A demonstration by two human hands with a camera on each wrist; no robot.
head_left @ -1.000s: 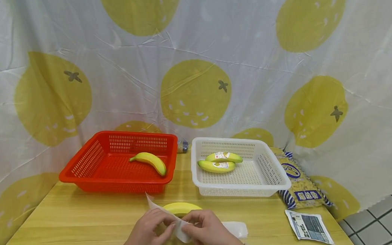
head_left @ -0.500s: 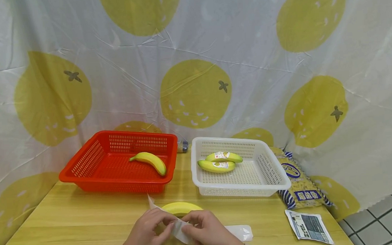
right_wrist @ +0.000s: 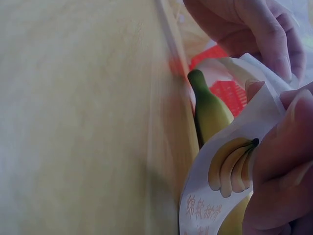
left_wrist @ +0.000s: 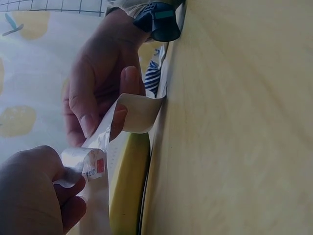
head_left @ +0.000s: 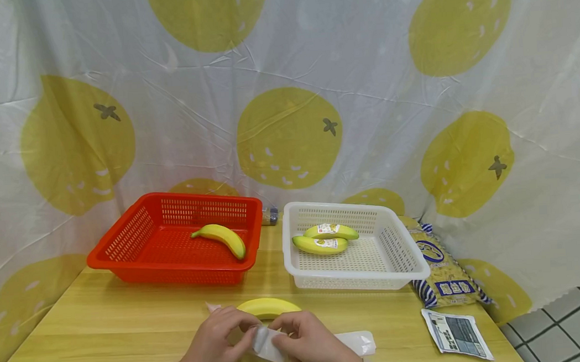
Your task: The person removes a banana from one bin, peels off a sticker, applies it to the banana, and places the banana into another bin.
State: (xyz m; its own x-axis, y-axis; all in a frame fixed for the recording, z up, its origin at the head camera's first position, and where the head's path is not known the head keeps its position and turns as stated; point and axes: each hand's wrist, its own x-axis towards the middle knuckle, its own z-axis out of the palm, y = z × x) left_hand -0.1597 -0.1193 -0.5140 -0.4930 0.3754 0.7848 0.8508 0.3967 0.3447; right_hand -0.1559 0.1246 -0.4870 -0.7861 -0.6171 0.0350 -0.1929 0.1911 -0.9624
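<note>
Both hands on one label.
Left hand (head_left: 219, 340) and right hand (head_left: 307, 341) pinch the label (head_left: 265, 343); banana (head_left: 268, 307) just beyond their fingers.

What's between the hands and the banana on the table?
Only the label. Both the left hand and right hand pinch it just in front of the banana; nothing else visible intervenes.

Bright, even indoor light, soft shadows, sharp head view, both wrist views close and blurred
</note>
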